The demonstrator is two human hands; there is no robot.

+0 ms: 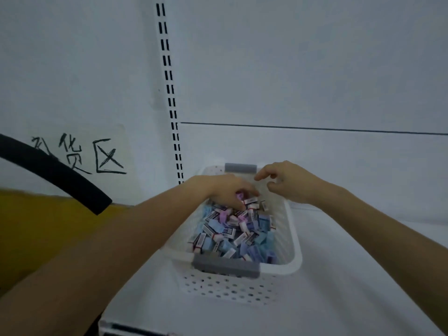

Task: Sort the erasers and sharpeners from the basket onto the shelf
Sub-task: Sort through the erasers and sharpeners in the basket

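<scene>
- The left hand (226, 190) reaches forward with the forearm stretched out from the lower left. It is palm down inside the far end of the white basket (294, 241).
- Its fingers curl downward into the pile of erasers and sharpeners (238, 230). A purple piece (240, 196) shows between thumb and fingers, but I cannot tell whether the hand really grips it or only rests on the heap.
- The right hand (289, 184) comes in from the lower right and hovers above the basket's far right corner. Its index finger points left, the other fingers are loosely bent, and nothing is held.
- The two hands are near each other without touching.
- The small blue, purple and white sleeved pieces all lie jumbled inside the basket.
- The basket stands on the white shelf (358, 275), with a grey handle (226, 266) at the near end and another grey grip (240, 168) at the far end.
- Behind it rises a slotted upright (169, 81).
- To the left are a handwritten paper sign (80, 154), a black curved tube (53, 173) and a yellow surface (36, 226).
</scene>
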